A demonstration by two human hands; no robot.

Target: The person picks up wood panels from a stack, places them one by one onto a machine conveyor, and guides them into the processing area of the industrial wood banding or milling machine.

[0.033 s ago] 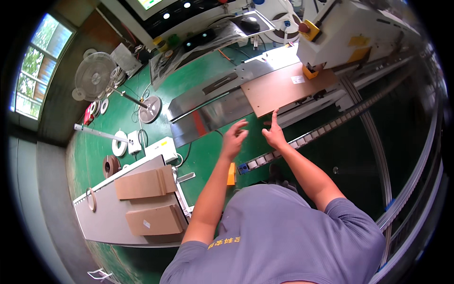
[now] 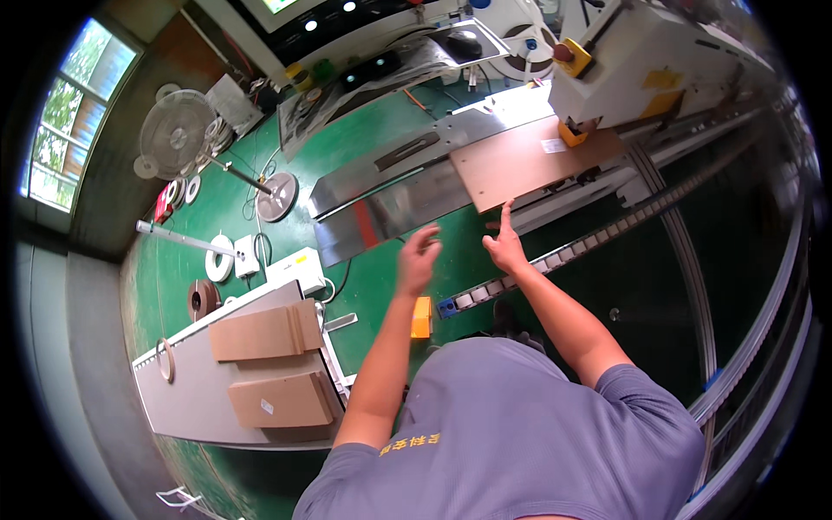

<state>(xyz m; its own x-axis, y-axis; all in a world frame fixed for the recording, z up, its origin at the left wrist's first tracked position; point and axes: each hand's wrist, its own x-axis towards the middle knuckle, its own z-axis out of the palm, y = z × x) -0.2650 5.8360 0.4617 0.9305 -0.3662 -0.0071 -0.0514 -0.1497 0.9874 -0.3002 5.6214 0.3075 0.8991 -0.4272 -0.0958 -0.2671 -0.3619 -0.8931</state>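
A flat brown wood-coloured panel (image 2: pixel 511 169) with a small white label lies on the metal bed of a machine, its right part under the pale machine head (image 2: pixel 641 78). My right hand (image 2: pixel 505 249) is at the panel's near edge. Its index finger is stretched out and seems to touch that edge; the other fingers are partly hidden. Left of the panel's corner, my left hand (image 2: pixel 418 260) hangs in the air, slightly blurred. Its fingers are apart and loosely bent, holding nothing.
A roller track (image 2: pixel 555 257) crosses in front of me on the right. To my left, stacked brown panels (image 2: pixel 264 334) lie on a grey-topped table (image 2: pixel 195 390). Beyond stand a fan (image 2: pixel 178 130), tape rolls (image 2: pixel 204 301) and a white box (image 2: pixel 295 269). Shiny metal bed plates (image 2: pixel 407 208) extend leftward.
My left hand has moved a little to the left, away from the panel. The panel appears slightly farther right. My right index finger stays at its near edge.
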